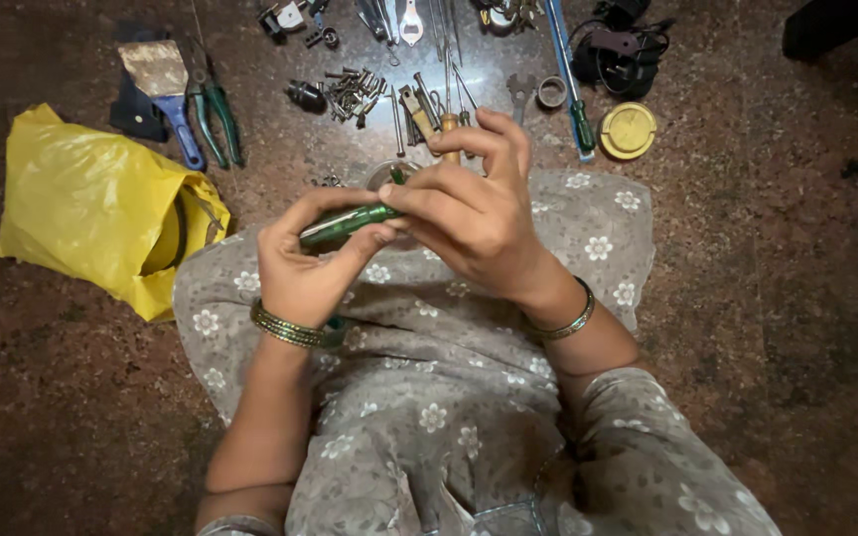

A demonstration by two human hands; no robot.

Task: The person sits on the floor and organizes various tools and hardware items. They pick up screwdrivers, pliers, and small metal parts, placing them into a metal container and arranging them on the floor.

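At frame centre, the left hand [302,266] fingers grip a green screwdriver handle [345,224] to steady it over the lap, while the right hand [474,213] fingers close around its far end, tools strewn on the floor [767,258] above.

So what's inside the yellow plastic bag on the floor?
The yellow plastic bag lies open toward the person's knee. A dark curved band, perhaps a strap or cable, shows in its mouth. The opaque plastic hides whatever else is inside.
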